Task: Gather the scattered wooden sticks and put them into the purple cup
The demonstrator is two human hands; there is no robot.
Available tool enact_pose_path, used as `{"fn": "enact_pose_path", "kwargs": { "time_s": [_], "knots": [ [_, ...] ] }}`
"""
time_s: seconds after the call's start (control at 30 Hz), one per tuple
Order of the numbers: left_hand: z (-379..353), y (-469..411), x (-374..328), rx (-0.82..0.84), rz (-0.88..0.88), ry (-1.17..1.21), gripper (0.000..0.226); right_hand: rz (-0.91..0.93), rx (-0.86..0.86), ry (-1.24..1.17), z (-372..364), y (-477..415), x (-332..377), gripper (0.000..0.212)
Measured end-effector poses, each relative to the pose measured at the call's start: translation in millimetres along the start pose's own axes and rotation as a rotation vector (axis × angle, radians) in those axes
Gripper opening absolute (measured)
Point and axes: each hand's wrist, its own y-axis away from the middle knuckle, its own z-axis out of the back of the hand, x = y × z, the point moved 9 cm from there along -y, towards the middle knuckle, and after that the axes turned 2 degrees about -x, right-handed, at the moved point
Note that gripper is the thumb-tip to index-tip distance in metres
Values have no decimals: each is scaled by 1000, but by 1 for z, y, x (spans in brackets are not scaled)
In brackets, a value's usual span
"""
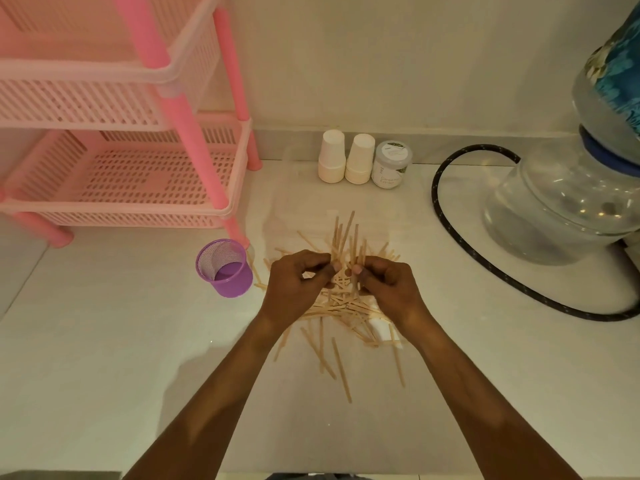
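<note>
Both forearms are framing the view from six o'clock, and my left hand (pixel 298 282) and right hand (pixel 388 289) are sitting close together over the middle of the surface (pixel 104 341). Each is pinching, thumb against fingertips, the lower end of a bundle of sticks (pixel 346 237) that is fanning out toward twelve o'clock, its tips splaying rather than lining up. Under my wrists the scattered sticks (pixel 339 310) are lying criss-crossed, with a few strays trailing toward six o'clock. The purple cup (pixel 225 268) is standing upright at about nine o'clock from my left hand, just beside the outermost sticks and holding none that I can see. To do this well, I am thinking of squaring the bundle first: tapping its ends level on the surface and closing the fan. Then I would be passing it to the left hand, the one nearer the cup, and lowering it end-first so the light mesh cup is not tipping.
</note>
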Motion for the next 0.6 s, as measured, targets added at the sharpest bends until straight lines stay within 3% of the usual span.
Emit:
{"fn": "enact_pose_path", "kwargs": {
  "time_s": [0.2,0.37,0.6],
  "knots": [
    [3,0,-10,-64,-29,48,12,205,25,174,-23,1,17,17],
    [14,2,-11,-120,-43,9,11,227,19,212,-33,-3,21,15],
    [47,-3,-20,-209,-65,81,12,161,-14,-39,-39,-13,36,16]
  ]
}}
